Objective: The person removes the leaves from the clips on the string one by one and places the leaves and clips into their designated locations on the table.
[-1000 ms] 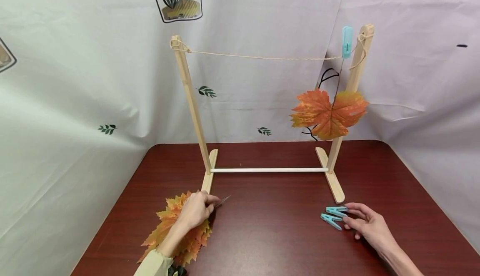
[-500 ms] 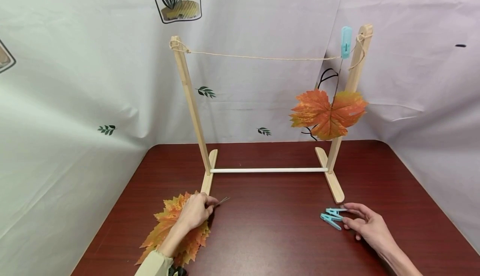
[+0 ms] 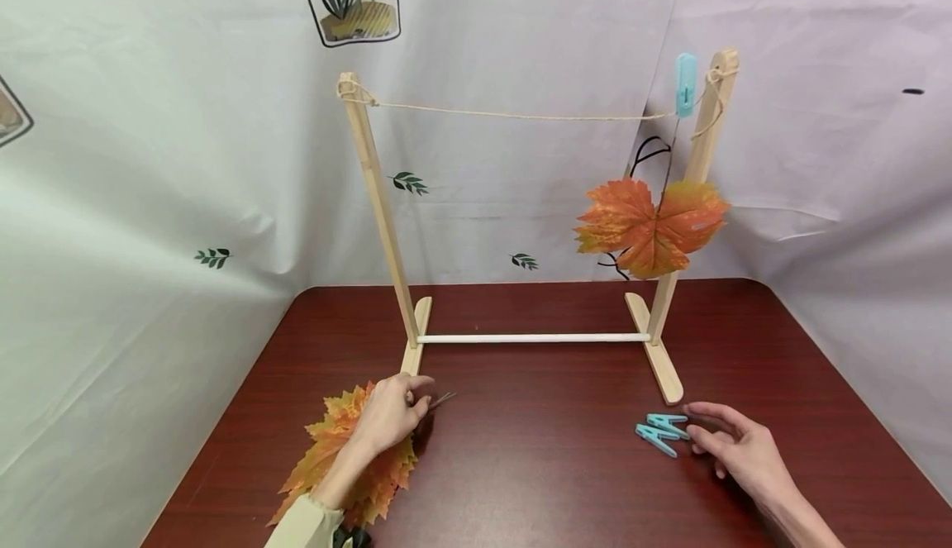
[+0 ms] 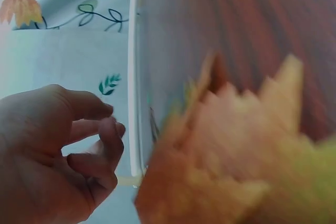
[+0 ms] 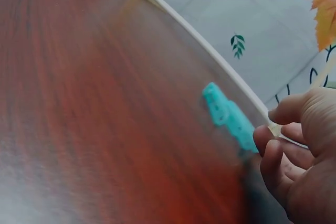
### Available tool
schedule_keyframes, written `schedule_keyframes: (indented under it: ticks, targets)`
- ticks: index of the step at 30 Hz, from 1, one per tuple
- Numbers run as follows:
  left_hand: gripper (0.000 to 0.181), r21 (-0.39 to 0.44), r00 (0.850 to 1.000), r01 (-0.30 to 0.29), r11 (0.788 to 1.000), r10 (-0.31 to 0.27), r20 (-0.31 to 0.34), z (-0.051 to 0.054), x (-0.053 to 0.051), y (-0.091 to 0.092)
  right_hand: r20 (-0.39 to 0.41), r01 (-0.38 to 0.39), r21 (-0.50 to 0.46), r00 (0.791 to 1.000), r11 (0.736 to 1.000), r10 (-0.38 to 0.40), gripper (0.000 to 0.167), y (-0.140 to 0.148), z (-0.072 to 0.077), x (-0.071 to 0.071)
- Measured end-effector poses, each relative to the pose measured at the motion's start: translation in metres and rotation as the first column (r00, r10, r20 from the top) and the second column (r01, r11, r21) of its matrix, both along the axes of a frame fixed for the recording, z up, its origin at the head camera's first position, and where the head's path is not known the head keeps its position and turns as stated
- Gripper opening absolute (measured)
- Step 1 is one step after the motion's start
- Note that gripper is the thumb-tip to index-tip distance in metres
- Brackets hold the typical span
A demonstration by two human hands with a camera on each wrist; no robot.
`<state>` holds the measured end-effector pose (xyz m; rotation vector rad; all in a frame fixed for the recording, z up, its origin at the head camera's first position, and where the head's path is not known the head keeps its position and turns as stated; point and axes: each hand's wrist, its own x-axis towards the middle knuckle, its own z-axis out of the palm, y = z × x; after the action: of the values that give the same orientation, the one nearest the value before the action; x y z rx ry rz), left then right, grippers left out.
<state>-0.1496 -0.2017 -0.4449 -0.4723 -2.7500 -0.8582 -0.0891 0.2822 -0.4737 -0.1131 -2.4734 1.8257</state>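
Note:
Over a pile of orange and yellow artificial leaves [image 3: 345, 440] at the front left, my left hand [image 3: 390, 416] hovers with loosely bent fingers. Thin stems [image 3: 444, 399] stick out past its thumb, and in the left wrist view the fingers appear to hold nothing. Two light blue clothespins [image 3: 658, 439] lie side by side at the front right. My right hand [image 3: 740, 449] is just right of them, thumb and forefinger apart around their near ends; whether it touches them I cannot tell. In the right wrist view the fingers partly cover one clothespin [image 5: 241, 127].
A wooden stand [image 3: 383, 217] with a white crossbar [image 3: 531, 338] carries a string [image 3: 513, 114] between its posts. Near the right post, a blue clothespin [image 3: 686, 85] holds an orange leaf [image 3: 654, 230] by its stem. A patterned cloth [image 3: 483, 209] surrounds the table [image 3: 535, 449].
My left forefinger and thumb have parted, letting go of the stems after shifting the leaves slightly left. My right hand has drawn slightly right, away from the clothespins.

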Motion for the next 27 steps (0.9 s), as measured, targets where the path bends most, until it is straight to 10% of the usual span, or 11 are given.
schedule_keyframes:
  ticks: [8, 17, 27]
  targets:
    - [0.028, 0.418, 0.998, -0.017, 0.908, -0.011, 0.065, 0.020, -0.009, 0.018, -0.161, -0.053, 0.081, 0.985, 0.995, 0.066, 0.030, 0.000, 0.028, -0.008]
    - [0.029, 0.611, 0.987, 0.080, 0.788, -0.147, 0.059, 0.062, -0.021, 0.050, -0.293, -0.117, 0.139, 0.944, 0.983, 0.153, 0.023, -0.001, 0.072, -0.023]
    - [0.027, 0.623, 0.986, 0.151, 0.767, -0.159, -0.042, 0.091, -0.034, 0.078, -0.400, -0.132, 0.200, 0.894, 0.971, 0.203, 0.028, -0.004, 0.130, -0.041]
